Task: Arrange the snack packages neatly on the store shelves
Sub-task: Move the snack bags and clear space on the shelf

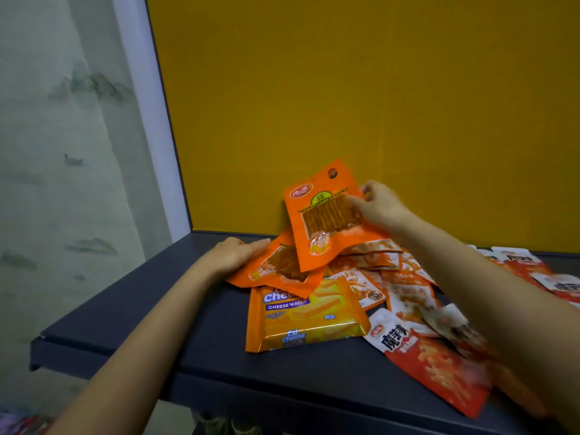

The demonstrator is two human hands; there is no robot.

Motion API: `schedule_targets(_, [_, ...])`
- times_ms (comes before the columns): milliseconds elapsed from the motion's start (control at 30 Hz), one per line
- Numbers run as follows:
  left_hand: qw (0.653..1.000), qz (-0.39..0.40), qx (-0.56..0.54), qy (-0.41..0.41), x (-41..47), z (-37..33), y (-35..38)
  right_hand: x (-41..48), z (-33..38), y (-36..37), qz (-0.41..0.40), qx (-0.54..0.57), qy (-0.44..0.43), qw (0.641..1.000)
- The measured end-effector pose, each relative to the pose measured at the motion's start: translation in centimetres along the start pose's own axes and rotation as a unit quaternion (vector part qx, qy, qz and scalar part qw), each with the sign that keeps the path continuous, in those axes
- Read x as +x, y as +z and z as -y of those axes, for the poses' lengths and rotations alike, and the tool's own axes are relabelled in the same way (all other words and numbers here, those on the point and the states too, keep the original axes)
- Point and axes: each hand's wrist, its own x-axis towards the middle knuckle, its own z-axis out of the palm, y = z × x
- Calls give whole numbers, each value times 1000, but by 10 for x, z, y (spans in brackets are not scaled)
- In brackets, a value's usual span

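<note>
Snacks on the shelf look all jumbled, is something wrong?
Yes, they are messy. The snack packages lie in a crooked, overlapping heap on the dark shelf, not in rows. The cheese wafer pack lies flat and tilted, partly under another packet. Only one orange packet is upright, held by the right hand.
</note>
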Motion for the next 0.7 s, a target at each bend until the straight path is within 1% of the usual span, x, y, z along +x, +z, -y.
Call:
schedule_targets(100, [999, 33, 14, -26, 4, -5, 3, -4, -29, -28, -49, 76, 33, 995])
schedule_targets(167, [998, 44, -5, -35, 6, -6, 5, -9, -49, -40, -67, 113, 69, 989])
schedule_targets(233, [998, 43, -5, -33, 6, -6, 5, -16, -64, -47, -73, 121, 96, 985])
schedule_targets(300, [998, 50, 19, -25, 6, -8, 2, -22, -77, -51, -80, 127, 113, 982])
schedule_targets(467, [996, 65, 53, -15, -1, -11, -8, -31, -90, -58, -89, 153, 132, 975])
schedule_targets(600, [998, 63, 17, -19, -7, -15, -11, -40, -94, -66, -91, 160, 135, 974])
schedule_targets(700, [996, 81, -12, -21, -13, -17, -10, -49, -96, -74, -93, 169, 135, 972])
